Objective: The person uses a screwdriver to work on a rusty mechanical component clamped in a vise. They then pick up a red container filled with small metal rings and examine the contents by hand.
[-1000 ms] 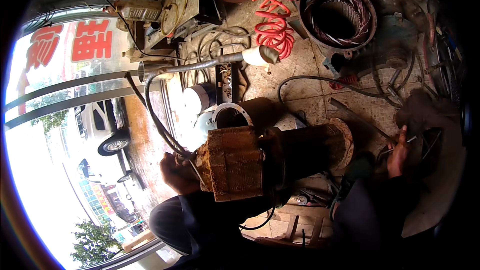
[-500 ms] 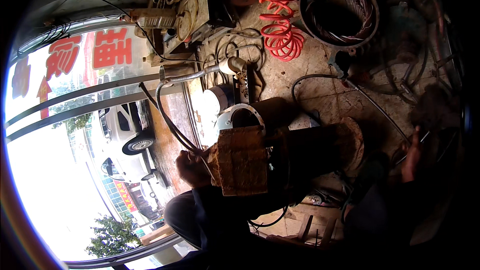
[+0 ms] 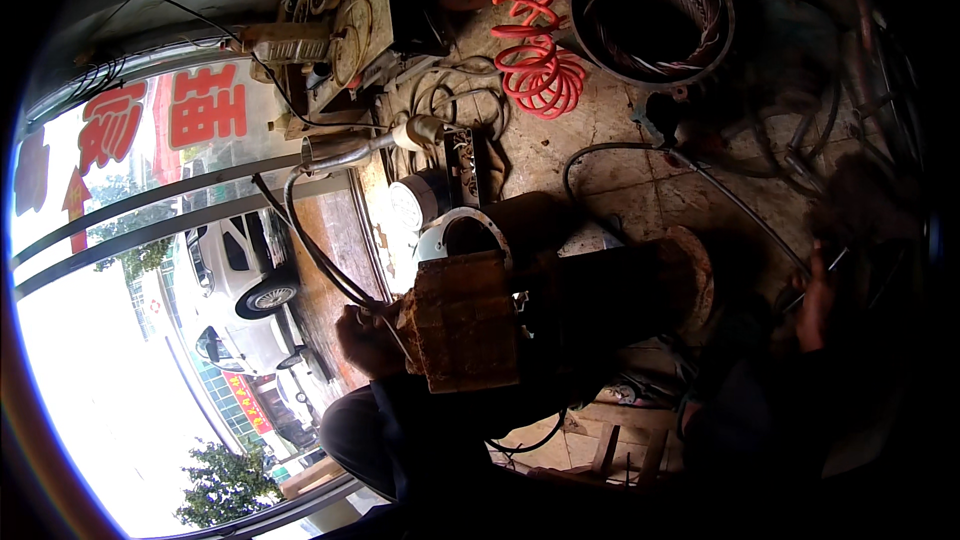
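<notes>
A rusty motor-pump unit (image 3: 465, 320) lies across my lap, its dark cylinder reaching right to a round flange (image 3: 692, 275). My left hand (image 3: 362, 340) is closed around the black cables (image 3: 310, 245) at the unit's left end. At the right, my right hand (image 3: 815, 300) has its fingers wrapped on a long metal rod (image 3: 750, 215) that slants up toward a black hose (image 3: 610, 146); a short thin bar (image 3: 838, 262) sticks out beside the fingers. Shadow hides what the rod's far end touches. A bent grey pipe (image 3: 355, 153) lies beyond the cables.
Behind the unit are a ringed housing (image 3: 435, 240), a white bucket (image 3: 412, 200) and a parts tray (image 3: 466, 162). A red coiled air hose (image 3: 540, 75) and a copper-wound stator (image 3: 650, 15) lie farther back. At left, a glass doorway (image 3: 160, 235) shows parked cars outside.
The rod in my right hand has its far end swung up and farther away, and my right hand has shifted slightly right. The view has shifted a little and grown darker.
</notes>
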`<state>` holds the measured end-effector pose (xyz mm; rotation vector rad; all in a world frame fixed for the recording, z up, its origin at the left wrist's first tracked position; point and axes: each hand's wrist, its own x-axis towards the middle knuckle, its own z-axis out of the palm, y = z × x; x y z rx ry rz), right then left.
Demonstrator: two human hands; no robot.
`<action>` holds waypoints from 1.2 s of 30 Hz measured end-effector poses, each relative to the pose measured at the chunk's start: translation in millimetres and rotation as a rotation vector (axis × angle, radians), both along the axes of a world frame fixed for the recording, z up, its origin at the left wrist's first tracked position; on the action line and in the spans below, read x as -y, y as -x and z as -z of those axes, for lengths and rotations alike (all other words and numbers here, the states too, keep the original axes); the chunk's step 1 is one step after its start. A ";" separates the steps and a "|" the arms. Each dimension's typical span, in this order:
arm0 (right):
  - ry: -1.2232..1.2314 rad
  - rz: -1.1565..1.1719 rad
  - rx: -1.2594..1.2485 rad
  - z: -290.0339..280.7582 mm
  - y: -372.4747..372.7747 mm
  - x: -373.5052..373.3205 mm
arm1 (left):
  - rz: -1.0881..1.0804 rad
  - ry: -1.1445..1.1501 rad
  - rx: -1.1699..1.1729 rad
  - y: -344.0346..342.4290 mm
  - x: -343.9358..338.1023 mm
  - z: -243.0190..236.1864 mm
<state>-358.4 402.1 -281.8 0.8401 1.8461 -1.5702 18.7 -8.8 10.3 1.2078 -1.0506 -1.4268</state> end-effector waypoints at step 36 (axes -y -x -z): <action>0.138 -0.075 -0.037 -15.6 6.1 8.1 | -0.048 0.226 0.342 -66.7 28.0 8.5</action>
